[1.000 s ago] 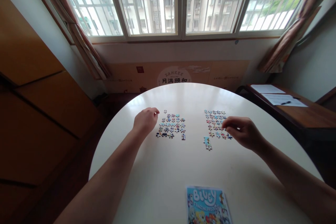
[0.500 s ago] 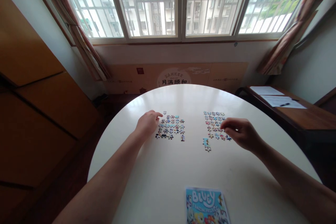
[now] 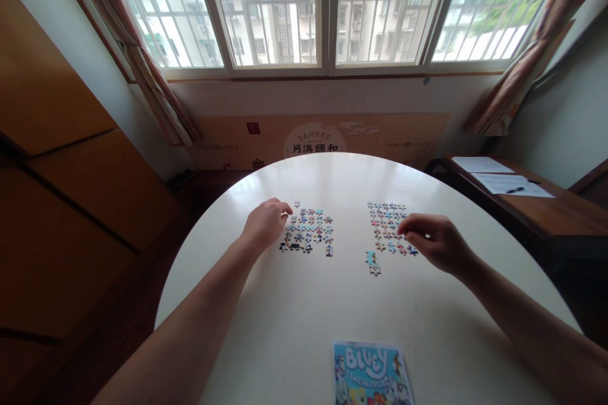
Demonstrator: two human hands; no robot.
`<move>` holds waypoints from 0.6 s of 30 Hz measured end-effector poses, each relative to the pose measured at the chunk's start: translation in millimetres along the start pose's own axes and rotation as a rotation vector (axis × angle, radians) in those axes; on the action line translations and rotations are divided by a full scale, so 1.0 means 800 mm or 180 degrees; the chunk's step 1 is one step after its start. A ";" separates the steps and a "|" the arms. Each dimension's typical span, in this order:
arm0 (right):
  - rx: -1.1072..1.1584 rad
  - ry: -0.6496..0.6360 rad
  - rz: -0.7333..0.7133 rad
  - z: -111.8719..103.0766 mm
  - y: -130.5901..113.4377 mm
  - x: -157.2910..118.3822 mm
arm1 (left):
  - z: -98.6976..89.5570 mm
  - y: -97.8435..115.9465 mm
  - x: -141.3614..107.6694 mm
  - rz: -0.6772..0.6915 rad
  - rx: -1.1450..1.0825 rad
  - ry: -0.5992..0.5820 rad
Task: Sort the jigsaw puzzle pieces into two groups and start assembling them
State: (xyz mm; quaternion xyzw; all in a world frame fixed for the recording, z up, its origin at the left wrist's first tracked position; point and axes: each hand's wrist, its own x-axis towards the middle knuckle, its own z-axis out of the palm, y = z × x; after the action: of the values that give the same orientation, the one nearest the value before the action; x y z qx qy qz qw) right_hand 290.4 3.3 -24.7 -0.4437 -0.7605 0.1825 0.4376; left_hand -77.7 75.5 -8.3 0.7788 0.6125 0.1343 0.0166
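Note:
My left hand (image 3: pixel 266 221) rests at the left edge of one group of small puzzle pieces (image 3: pixel 308 229). Its index finger bends toward a lone puzzle piece (image 3: pixel 297 204) at the top, with a gap before the thumb; the other fingers are hidden. My right hand (image 3: pixel 437 242) is over the right edge of a second group of puzzle pieces (image 3: pixel 386 223). Its thumb and fingertips are pressed together, and whatever they may hold is too small to make out. Two joined pieces (image 3: pixel 373 262) lie below the right group, and a single piece (image 3: pixel 329 251) sits below the left group.
A picture sheet lettered "Bluey" (image 3: pixel 373 374) lies near my side of the round white table (image 3: pixel 294 329). Papers (image 3: pixel 510 184) and a pen are on a brown side table (image 3: pixel 565 205) at right. A printed carton (image 3: pixel 228 139) stands beneath the window.
My left index finger has curled in a little from its straighter reach. My right hand keeps its pinch in nearly the same spot. The view has shifted very slightly.

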 end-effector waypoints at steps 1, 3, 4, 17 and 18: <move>0.0001 0.0004 -0.0002 0.000 0.000 0.000 | -0.005 0.002 -0.002 0.0007 0.0008 -0.0023; -0.0002 0.0029 -0.0016 -0.001 0.000 0.000 | -0.015 0.006 -0.006 0.0010 0.0015 -0.0114; -0.0005 0.0042 -0.0022 -0.002 -0.001 0.000 | -0.019 0.008 -0.008 0.0026 0.0011 -0.0190; 0.0039 0.0072 0.0064 -0.001 0.003 -0.001 | -0.009 -0.002 -0.007 -0.0028 0.0013 -0.0305; 0.0043 0.0080 0.0070 -0.001 0.003 -0.001 | -0.005 -0.006 -0.005 -0.0043 -0.0028 -0.0272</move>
State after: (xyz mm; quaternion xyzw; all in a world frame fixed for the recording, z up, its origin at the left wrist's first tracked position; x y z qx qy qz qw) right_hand 292.3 3.8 -26.2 -0.4513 -0.7488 0.1868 0.4480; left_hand -84.2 72.7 -6.5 0.7796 0.6159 0.1034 0.0471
